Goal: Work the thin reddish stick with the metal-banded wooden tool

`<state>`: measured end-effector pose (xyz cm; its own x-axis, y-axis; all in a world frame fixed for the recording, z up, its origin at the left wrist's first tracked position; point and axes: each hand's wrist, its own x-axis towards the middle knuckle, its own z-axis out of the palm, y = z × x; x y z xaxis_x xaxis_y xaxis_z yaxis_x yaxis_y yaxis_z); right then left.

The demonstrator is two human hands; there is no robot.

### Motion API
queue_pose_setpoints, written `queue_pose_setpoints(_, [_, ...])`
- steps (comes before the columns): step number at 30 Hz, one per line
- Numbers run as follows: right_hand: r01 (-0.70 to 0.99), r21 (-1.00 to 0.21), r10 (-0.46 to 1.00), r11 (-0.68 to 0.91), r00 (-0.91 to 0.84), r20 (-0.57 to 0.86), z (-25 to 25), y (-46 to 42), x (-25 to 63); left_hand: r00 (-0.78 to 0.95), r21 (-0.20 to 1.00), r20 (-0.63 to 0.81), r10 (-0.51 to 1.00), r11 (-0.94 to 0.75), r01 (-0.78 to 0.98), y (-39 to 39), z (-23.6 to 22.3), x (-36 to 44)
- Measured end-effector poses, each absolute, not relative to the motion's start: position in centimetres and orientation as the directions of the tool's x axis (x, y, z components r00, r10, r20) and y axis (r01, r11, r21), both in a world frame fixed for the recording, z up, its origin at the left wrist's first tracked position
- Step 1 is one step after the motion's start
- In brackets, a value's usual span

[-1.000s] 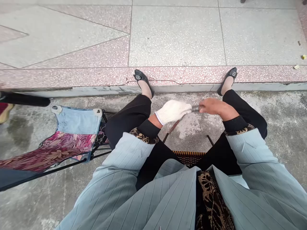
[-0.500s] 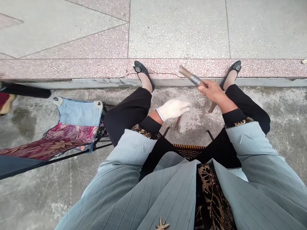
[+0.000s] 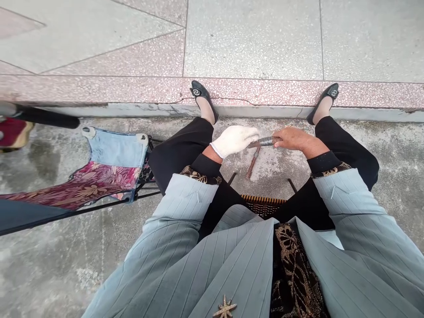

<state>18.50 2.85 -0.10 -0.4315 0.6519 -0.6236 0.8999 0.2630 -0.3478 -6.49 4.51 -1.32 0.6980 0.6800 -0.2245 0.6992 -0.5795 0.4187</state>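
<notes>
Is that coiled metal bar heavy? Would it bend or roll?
The bar is probably stiff: it looks straight between the gloved left hand and bare right hand. Being metal, it may feel heavy for its size. It looks round, so it could roll on the concrete.

The person wears a pinstriped pale blue jacket [image 3: 238, 269] with a star brooch [image 3: 225, 308], a gold-patterned black top [image 3: 294, 269], black trousers [image 3: 180, 150], black flats [image 3: 199, 92], and one white knit glove [image 3: 234, 141].

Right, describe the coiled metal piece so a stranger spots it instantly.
Start at the person's black-trousered knees. Between them, the coil-wrapped metal bar runs from the white-gloved left hand to the bare right hand; it shines silver, unlike the rusty rod below it.
</notes>
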Motion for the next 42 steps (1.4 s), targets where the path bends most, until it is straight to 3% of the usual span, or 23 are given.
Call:
queue_pose_setpoints(3, [0.856,-0.45,0.551,0.253,-0.51,-0.66,-0.3,2.7,18.8,0.723,0.44,-0.209,0.658,-0.597,0.671,4.6,-1.7,-6.3])
queue_pose_setpoints(8, [0.722,-0.667,0.39,0.183,-0.676,-0.625,0.3,1.9,18.9,0.776,0.582,-0.202,0.597,-0.564,0.585,5.4,-2.7,-6.2])
queue_pose_setpoints(11, [0.639,-0.767,0.425,0.062,-0.712,-0.558,1.9,1.3,19.2,0.763,0.643,-0.232,0.603,-0.494,0.586,5.6,-3.7,-5.9])
queue_pose_setpoints(13, [0.623,-0.782,0.541,0.005,-0.659,-0.522,2.9,1.0,19.6,0.77,0.679,-0.241,0.59,-0.464,0.568,5.3,-4.4,-5.4])
queue_pose_setpoints(16, [0.667,-0.745,0.764,0.008,-0.485,-0.425,3.3,0.8,20.2,0.794,0.703,-0.255,0.552,-0.458,0.544,4.2,-5.6,-4.4])
queue_pose_setpoints(19, [0.759,-0.65,0.882,0.02,-0.32,-0.346,2.5,1.1,20.6,0.837,0.718,-0.293,0.462,-0.472,0.512,3.0,-6.3,-3.5])
queue_pose_setpoints(22, [0.879,-0.476,0.91,0.02,-0.213,-0.356,1.5,1.6,20.4,0.857,0.694,-0.313,0.409,-0.517,0.501,2.4,-6.0,-3.2])
queue_pose_setpoints(25, [0.965,-0.256,0.888,0.058,-0.167,-0.428,0.7,1.9,19.6,0.829,0.572,-0.306,0.468,-0.606,0.553,2.7,-4.9,-3.6])
queue_pose_setpoints(27, [0.977,-0.181,0.826,0.109,-0.19,-0.531,0.2,1.8,18.7,0.804,0.493,-0.294,0.518,-0.638,0.591,3.1,-4.0,-4.1])
queue_pose_setpoints(29, [0.961,-0.204,0.712,0.186,-0.275,-0.646,-0.2,1.6,17.9,0.793,0.472,-0.295,0.532,-0.641,0.605,3.6,-3.4,-4.6])
queue_pose_setpoints(31, [0.913,-0.331,0.568,0.24,-0.408,-0.715,-0.3,1.4,17.4,0.805,0.519,-0.297,0.514,-0.62,0.588,4.0,-3.0,-5.1])
queue_pose_setpoints(34, [0.786,-0.581,0.41,0.211,-0.611,-0.677,-0.1,1.4,18.1,0.824,0.653,-0.27,0.499,-0.534,0.537,4.5,-2.9,-5.6])
queue_pose_setpoints(36, [0.734,-0.65,0.415,0.197,-0.663,-0.623,0.4,1.6,19.0,0.821,0.726,-0.244,0.516,-0.464,0.508,4.7,-2.8,-5.8])
queue_pose_setpoints(38, [0.774,-0.596,0.457,0.214,-0.619,-0.639,0.7,1.9,19.5,0.81,0.759,-0.23,0.539,-0.423,0.496,4.8,-2.6,-5.8])
queue_pose_setpoints(42, [0.91,-0.309,0.458,0.276,-0.407,-0.791,0.0,1.7,18.6,0.826,0.722,-0.281,0.488,-0.46,0.517,4.9,-2.7,-5.6])
